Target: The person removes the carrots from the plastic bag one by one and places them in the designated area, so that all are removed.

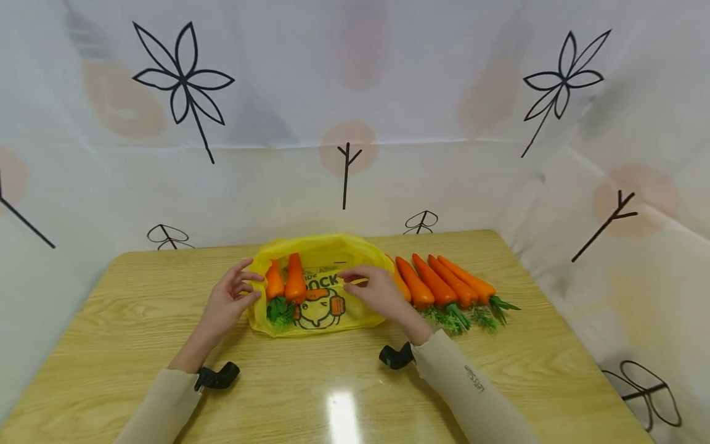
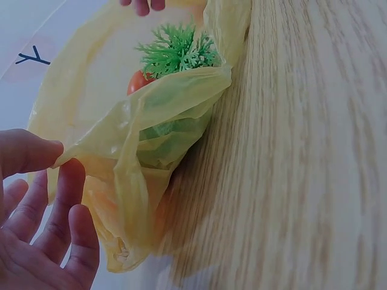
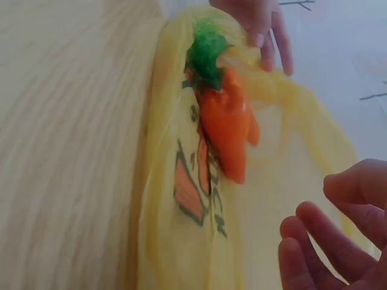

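Observation:
A yellow plastic bag [image 1: 360,314] with a printed cartoon lies on the table, its mouth spread wide. Inside at its left end are orange carrots [image 1: 296,280] with green leafy tops [image 1: 281,313]. My left hand [image 1: 230,299] is at the bag's left side; in the left wrist view its thumb and index finger [image 2: 71,181] pinch the bag's edge. Over the right part of the bag's mouth hovers my right hand [image 1: 383,296]. Its fingers [image 3: 323,235] are loosely bent with nothing between them, as the right wrist view shows.
Just right of the bag, several more carrots [image 1: 438,287] lie side by side, their green tops toward me. The wooden table [image 1: 299,394] ends at a pale cloth wall [image 1: 288,191] with drawn plants. A black device [image 1: 219,376] is on each wrist.

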Tool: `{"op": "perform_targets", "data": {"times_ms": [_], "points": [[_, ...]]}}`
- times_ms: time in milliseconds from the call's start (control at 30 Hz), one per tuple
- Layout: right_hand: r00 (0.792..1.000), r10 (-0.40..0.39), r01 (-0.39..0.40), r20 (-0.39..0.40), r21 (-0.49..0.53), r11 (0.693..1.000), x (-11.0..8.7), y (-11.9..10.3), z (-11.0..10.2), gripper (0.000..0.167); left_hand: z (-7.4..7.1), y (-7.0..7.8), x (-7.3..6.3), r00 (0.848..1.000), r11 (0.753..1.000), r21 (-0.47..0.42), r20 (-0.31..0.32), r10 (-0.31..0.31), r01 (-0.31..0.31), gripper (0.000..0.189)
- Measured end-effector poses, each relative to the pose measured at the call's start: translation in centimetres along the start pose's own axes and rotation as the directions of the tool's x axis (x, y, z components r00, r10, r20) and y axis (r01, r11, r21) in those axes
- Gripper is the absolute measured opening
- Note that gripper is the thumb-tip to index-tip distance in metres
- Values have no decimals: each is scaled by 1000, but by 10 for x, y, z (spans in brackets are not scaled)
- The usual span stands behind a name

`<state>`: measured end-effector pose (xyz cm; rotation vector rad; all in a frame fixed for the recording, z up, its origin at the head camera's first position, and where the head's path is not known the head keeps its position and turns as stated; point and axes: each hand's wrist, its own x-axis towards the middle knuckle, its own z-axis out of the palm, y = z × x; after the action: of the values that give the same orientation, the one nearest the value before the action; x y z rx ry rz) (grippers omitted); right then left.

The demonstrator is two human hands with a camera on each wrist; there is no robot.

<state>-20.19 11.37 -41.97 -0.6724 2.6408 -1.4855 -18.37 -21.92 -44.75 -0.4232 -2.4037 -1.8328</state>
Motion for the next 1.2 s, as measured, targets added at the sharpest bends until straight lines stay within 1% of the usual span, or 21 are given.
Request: {"op": "perform_targets", "data": {"times_ms": [200, 367, 467, 600, 733, 833, 900, 1000, 1200], "points": [[993, 58, -59, 104, 12, 998, 21, -9, 16, 30, 0, 0, 0, 1000, 1000, 1, -6, -10, 10, 66], [975, 119, -140, 187, 103, 985, 36, -19, 29, 32, 1, 0, 1, 1000, 1000, 3, -11, -9, 9, 66], [962, 157, -186, 222, 118, 975, 45, -20, 39, 34, 1, 1, 0, 1000, 1000, 0, -7, -7, 7, 66], [951, 178, -213, 253, 117, 970, 54, -20, 50, 35, 1, 0, 0, 1000, 1000, -8, -6, -2, 2, 67], [935, 213, -257, 284, 127, 958, 59, -23, 58, 37, 2, 0, 0, 1000, 1000, -17, -6, 1, -2, 67], [920, 232, -279, 316, 111, 954, 62, -24, 62, 40, 2, 1, 0, 1000, 1000, -18, -6, 8, -8, 67], [912, 237, -281, 334, 87, 956, 63, -23, 64, 42, 2, 1, 0, 1000, 1000, -13, -6, 12, -12, 67], [907, 230, -264, 353, 50, 963, 65, -19, 66, 45, 2, 2, -1, 1000, 1000, -10, -4, 6, -6, 68], [914, 198, -218, 354, 16, 976, 68, -16, 68, 48, 1, 6, 0, 1000, 1000, -3, -2, -14, 14, 68]]}}
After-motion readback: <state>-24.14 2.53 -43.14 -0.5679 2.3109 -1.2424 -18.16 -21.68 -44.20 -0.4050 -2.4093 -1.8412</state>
